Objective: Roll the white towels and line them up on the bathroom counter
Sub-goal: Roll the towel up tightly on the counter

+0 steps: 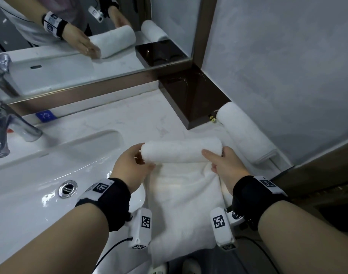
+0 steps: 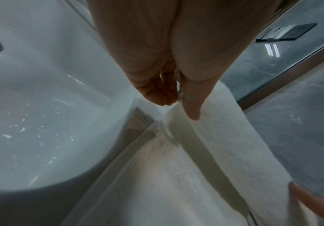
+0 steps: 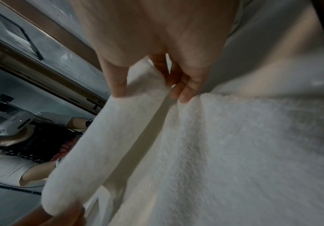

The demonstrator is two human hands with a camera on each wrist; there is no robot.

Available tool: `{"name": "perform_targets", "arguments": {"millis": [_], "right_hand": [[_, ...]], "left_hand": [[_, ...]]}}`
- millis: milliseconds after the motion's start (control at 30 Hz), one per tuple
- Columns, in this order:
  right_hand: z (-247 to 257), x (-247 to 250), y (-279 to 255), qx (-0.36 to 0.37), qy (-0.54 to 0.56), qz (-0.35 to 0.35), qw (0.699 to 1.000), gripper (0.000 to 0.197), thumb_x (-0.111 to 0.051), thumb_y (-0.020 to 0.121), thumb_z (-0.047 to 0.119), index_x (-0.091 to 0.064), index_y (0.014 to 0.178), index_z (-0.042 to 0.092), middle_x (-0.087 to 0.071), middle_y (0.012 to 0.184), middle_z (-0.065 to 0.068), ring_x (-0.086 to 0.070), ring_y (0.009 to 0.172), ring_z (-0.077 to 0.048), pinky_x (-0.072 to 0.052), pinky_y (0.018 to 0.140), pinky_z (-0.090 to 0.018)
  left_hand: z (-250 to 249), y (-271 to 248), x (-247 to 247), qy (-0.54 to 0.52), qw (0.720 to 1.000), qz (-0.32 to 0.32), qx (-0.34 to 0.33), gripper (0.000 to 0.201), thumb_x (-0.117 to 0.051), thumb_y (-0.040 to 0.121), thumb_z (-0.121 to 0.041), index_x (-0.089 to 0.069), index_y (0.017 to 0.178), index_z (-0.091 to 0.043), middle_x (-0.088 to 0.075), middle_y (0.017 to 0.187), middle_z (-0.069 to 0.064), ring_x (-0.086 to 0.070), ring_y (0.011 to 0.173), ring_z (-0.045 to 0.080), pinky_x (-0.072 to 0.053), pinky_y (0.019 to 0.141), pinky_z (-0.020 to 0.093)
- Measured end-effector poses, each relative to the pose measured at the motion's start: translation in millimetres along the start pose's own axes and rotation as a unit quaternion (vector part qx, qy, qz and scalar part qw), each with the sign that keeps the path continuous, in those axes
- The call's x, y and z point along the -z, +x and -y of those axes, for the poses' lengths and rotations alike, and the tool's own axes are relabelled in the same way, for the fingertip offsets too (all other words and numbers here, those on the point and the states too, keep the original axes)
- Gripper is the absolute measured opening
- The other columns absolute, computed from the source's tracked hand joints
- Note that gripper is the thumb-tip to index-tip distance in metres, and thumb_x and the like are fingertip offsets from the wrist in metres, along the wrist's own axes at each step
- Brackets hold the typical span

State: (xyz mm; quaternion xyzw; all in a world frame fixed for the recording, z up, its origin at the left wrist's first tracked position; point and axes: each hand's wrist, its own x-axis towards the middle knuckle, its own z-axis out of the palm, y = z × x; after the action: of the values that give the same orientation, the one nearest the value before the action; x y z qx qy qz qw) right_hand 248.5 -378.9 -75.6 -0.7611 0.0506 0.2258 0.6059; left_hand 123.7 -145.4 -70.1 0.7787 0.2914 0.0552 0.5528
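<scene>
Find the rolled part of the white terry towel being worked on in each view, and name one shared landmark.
Head: rolled part of the white terry towel, centre, between both hands.
Left wrist: right of centre, running diagonally from the thumb.
Right wrist: left of centre, a diagonal band.
Shared landmark: the flat unrolled stretch of the same towel.

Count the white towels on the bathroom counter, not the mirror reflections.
2: one half-rolled towel between both hands at the counter's front, one finished roll against the right wall beside the dark box. Others may lie out of view.
</scene>
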Motion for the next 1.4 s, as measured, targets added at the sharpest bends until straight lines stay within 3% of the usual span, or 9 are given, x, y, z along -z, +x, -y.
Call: {"name": "perform_targets", "arguments": {"millis": [100,233,367,567,800,1133,1200,1300,1400], "right_hand": [[1.3,1.6,1.5,-0.002,-0.006,0.006,1.000,0.051,-0.078,0.054,0.055,-0.066,0.090,0.022,-0.071,0.086,0.004,-0.068,0.077,-0.014,-0.052,0.069,-0.030],[5.3,1.5,0.0,0.012,0.037,0.022,0.999,0.017,-0.079,0.064,0.039,-0.072,0.077,0.031,-0.075,0.088,0.005,-0.073,0.082,-0.015,-0.056,0.074,-0.032],[15.1,-0.6,-0.6,0.012,0.115,0.016,0.993,0.016,-0.076,0.078,0.024,-0.066,0.067,0.028,-0.071,0.098,-0.006,-0.070,0.095,-0.025,-0.057,0.075,-0.035],[38.7,5.6,-2.2,0.013,0.163,0.005,0.986,0.040,-0.075,0.077,0.030,-0.055,0.112,0.037,-0.053,0.120,-0.001,-0.059,0.079,-0.019,-0.049,0.056,-0.026],[45.4,8.7,-6.9,-0.033,0.189,0.036,0.981,0.029,-0.074,0.080,0.029,-0.062,0.104,0.019,-0.057,0.079,-0.005,-0.049,0.055,-0.015,-0.046,0.051,-0.027],[3.1,-24.9,-25.4,0.003,-0.002,-0.014,1.000,0.076,-0.073,0.080,0.040,-0.030,0.141,0.027,-0.058,0.105,0.004,-0.056,0.086,-0.015,-0.047,0.079,-0.029],[-20.3,-29.0,-39.0,0.087,-0.235,0.057,0.966,0.088,-0.077,0.068,0.050,-0.029,0.141,0.038,-0.047,0.128,0.014,-0.043,0.113,-0.011,-0.037,0.098,-0.027],[-39.6,-25.5,-48.1,0.206,-0.506,0.154,0.824,0.084,-0.061,0.062,0.070,-0.028,0.138,0.053,-0.017,0.150,0.026,-0.012,0.134,-0.011,-0.013,0.107,-0.028],[-39.9,-19.7,-47.1,0.204,-0.517,0.176,0.812,0.086,-0.059,0.060,0.073,-0.022,0.136,0.060,-0.007,0.150,0.032,-0.003,0.134,-0.008,-0.007,0.107,-0.033]], "left_hand": [[-6.4,2.5,4.6,-0.010,0.999,0.022,-0.022,0.032,-0.071,0.083,-0.016,-0.070,0.095,-0.046,-0.073,0.089,-0.004,-0.069,0.083,0.014,-0.054,0.074,0.029],[-14.5,5.6,7.2,0.010,0.998,0.026,-0.050,0.037,-0.069,0.088,-0.024,-0.063,0.097,-0.059,-0.060,0.103,-0.018,-0.062,0.085,-0.004,-0.047,0.077,0.019],[-21.7,7.2,10.3,-0.063,0.997,0.017,-0.029,0.061,-0.069,0.090,-0.024,-0.043,0.141,-0.046,-0.062,0.113,-0.024,-0.062,0.093,-0.011,-0.043,0.074,0.010],[-33.8,9.2,14.0,-0.106,0.994,0.009,-0.025,0.038,-0.077,0.082,-0.027,-0.063,0.116,-0.035,-0.071,0.105,-0.011,-0.071,0.091,0.012,-0.054,0.086,0.031],[-33.6,13.3,11.3,-0.067,0.996,0.031,-0.042,0.062,-0.084,0.071,-0.012,-0.060,0.117,-0.046,-0.061,0.092,-0.007,-0.064,0.072,0.004,-0.050,0.065,0.014],[-23.0,16.1,7.4,0.069,0.996,0.056,-0.008,0.025,-0.080,0.074,-0.046,-0.063,0.087,-0.032,-0.063,0.062,-0.019,-0.055,0.051,-0.005,-0.037,0.051,0.015],[-23.0,19.1,9.4,0.026,0.998,0.060,0.022,0.027,-0.080,0.075,-0.046,-0.064,0.084,-0.026,-0.058,0.057,-0.013,-0.050,0.043,0.002,-0.037,0.050,0.020],[-26.3,23.7,13.5,-0.051,0.993,0.089,0.059,0.039,-0.080,0.076,-0.046,-0.059,0.082,-0.014,-0.051,0.057,-0.002,-0.040,0.042,0.011,-0.033,0.044,0.024],[-30.9,27.3,15.9,-0.086,0.989,0.084,0.080,0.046,-0.076,0.076,-0.050,-0.055,0.085,-0.010,-0.048,0.056,0.001,-0.035,0.039,0.012,-0.030,0.040,0.024]]}}
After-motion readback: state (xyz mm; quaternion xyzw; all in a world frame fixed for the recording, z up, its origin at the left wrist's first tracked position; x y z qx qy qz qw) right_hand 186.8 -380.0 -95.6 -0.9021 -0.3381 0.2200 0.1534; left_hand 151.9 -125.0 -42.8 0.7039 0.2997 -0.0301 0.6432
